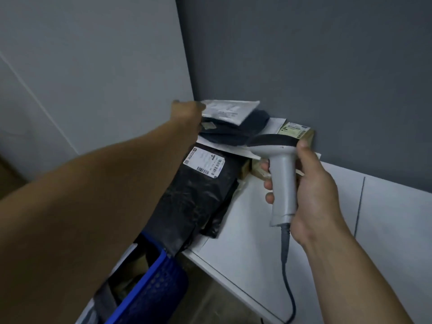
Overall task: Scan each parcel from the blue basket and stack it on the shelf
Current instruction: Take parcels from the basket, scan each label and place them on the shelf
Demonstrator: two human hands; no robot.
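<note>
Parcels sit in a pile at the back corner of the white shelf [315,242], and at least four can be counted. One is a dark blue bag [236,129] on top with a white label. One is a flat white envelope [274,123] under it. One is a large black bag [194,202] with a barcode label, lying along the shelf's left edge. One is a brown cardboard box [297,133] with a label, set against the grey wall [304,66]. The left hand [185,113] reaches out to the near edge of the dark blue bag and touches it. It is too blurred to tell whether its fingers grip the bag or only press on it. The right hand [313,195] is wrapped around the handle of one grey scanner [281,178], holding it upright above the shelf, just in front of the box. Its dark head points left toward the pile, and its cable [284,265] hangs down. One blue basket [149,291] stands below the shelf's left corner, under the left forearm. Dark and brownish parcels lie inside it, too blurred and hidden to count.
</note>
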